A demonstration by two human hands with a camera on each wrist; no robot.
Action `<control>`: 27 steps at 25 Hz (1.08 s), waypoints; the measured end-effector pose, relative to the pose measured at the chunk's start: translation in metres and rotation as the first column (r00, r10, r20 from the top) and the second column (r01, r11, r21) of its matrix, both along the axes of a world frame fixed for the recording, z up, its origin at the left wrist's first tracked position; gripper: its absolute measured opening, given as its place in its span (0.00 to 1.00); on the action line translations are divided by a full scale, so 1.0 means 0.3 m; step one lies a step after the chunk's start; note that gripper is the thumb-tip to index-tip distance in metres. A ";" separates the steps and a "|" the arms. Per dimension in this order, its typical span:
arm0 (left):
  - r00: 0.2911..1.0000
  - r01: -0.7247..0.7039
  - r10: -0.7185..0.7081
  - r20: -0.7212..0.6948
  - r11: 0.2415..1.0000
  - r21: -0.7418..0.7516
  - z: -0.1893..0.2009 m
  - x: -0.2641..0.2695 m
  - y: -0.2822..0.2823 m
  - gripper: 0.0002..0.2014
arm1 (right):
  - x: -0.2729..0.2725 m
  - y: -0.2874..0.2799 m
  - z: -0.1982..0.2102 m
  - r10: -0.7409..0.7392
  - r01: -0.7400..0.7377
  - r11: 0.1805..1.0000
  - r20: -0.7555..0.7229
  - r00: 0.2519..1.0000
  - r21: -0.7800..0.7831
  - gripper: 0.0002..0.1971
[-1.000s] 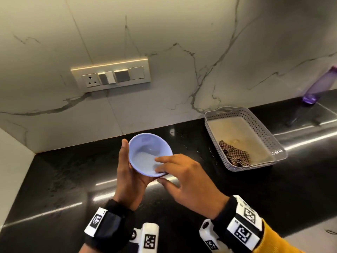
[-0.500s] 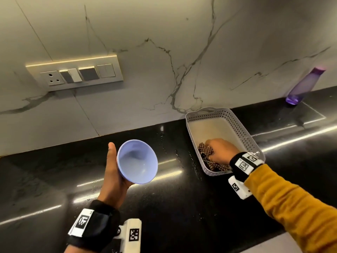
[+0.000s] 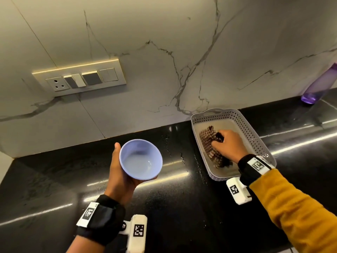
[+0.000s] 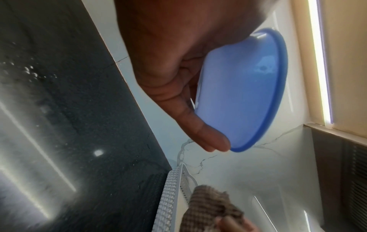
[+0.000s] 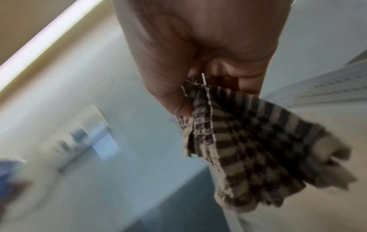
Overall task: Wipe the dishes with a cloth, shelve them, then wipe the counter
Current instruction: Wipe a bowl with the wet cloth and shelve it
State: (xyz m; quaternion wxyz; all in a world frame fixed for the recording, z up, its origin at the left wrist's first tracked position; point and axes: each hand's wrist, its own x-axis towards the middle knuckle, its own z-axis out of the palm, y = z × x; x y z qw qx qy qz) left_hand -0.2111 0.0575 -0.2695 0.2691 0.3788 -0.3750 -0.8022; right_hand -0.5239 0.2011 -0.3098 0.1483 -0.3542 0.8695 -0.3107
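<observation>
Left hand (image 3: 120,176) cups a smooth round blue bowl (image 3: 140,159) at frame centre, above the glossy black tabletop (image 3: 182,207). Right hand (image 3: 228,145) clenches a checked woven cloth (image 3: 209,147) inside the perforated grey basket (image 3: 255,136), right of centre. Purple bottle (image 3: 321,84) is cut off at the right edge.

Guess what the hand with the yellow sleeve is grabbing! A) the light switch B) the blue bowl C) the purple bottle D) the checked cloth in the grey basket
D: the right hand has its fingers curled round the checked cloth inside the grey basket, and the right wrist view shows the cloth pinched in the fingers; the blue bowl is in the left hand.
</observation>
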 end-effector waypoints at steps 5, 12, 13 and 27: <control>0.998 0.047 -0.049 0.025 0.997 0.056 0.004 -0.038 0.010 0.31 | 0.342 -0.022 0.288 0.222 -0.195 0.806 -0.020 0.975 -0.559 0.10; 0.999 0.047 -0.046 0.007 0.998 -0.032 0.063 0.004 0.067 0.44 | 0.597 -0.075 0.248 0.830 -0.842 0.507 -0.158 0.535 -0.185 0.26; 0.999 0.034 -0.033 0.035 0.999 -0.019 0.058 0.015 0.065 0.44 | 0.600 -0.079 0.256 0.862 -0.868 0.476 -0.123 0.492 -0.139 0.29; 0.958 -0.058 0.152 0.243 0.933 -0.355 0.093 0.001 0.061 0.13 | 0.624 -0.026 0.201 0.769 -0.716 0.619 0.432 0.471 -0.322 0.37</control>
